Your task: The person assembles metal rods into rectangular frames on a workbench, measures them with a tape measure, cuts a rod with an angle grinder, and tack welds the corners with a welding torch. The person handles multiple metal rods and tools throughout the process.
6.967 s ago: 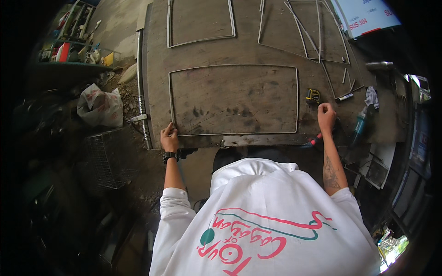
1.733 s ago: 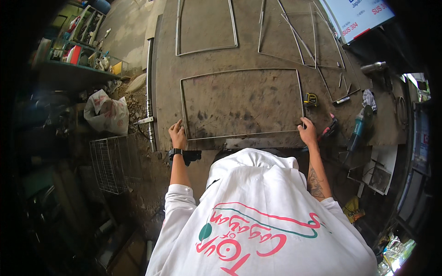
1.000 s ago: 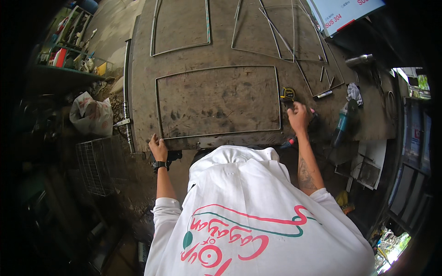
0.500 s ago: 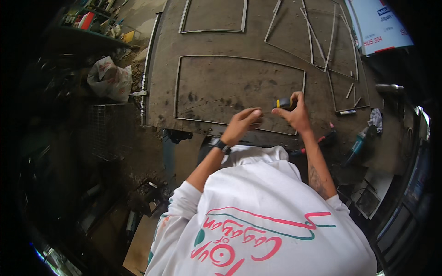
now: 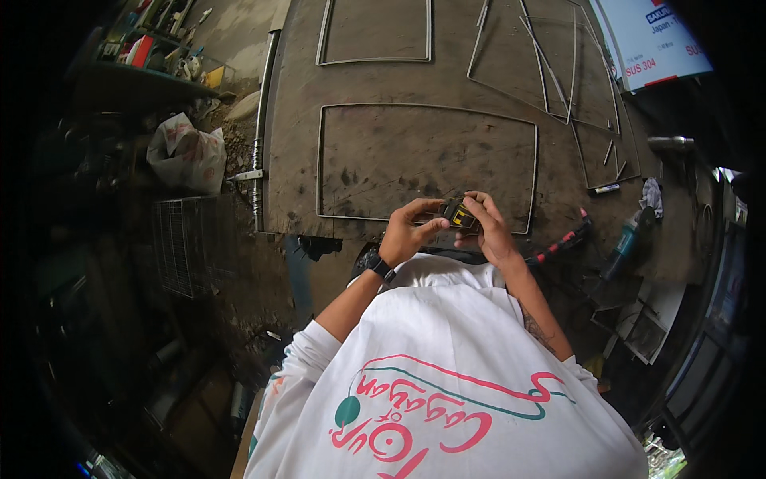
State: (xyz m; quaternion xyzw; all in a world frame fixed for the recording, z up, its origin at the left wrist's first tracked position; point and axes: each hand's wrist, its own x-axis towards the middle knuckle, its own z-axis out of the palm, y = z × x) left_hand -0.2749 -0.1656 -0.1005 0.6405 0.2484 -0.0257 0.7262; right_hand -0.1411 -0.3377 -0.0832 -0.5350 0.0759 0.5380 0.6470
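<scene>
A black and yellow tape measure (image 5: 458,213) is held between my two hands, above the near edge of the worktable. My left hand (image 5: 410,230), with a dark watch on its wrist, pinches the left side of the tape measure between thumb and fingers. My right hand (image 5: 492,230) is closed round its right side. Just beyond and below them lies a rectangular thin metal frame (image 5: 427,104), flat on the dark worktable (image 5: 375,84); my hands hide part of its near side.
Further metal frames (image 5: 375,61) lie at the back, some overlapping at the right. A teal angle grinder (image 5: 621,249) is at the right, near a red and black tool or cable (image 5: 568,237). A metal bar clamp (image 5: 258,152) runs along the left edge. A plastic bag (image 5: 187,152) stands further left.
My right hand has brought the tape measure down and left, and my left hand has closed on it too. The view has shifted slightly.
</scene>
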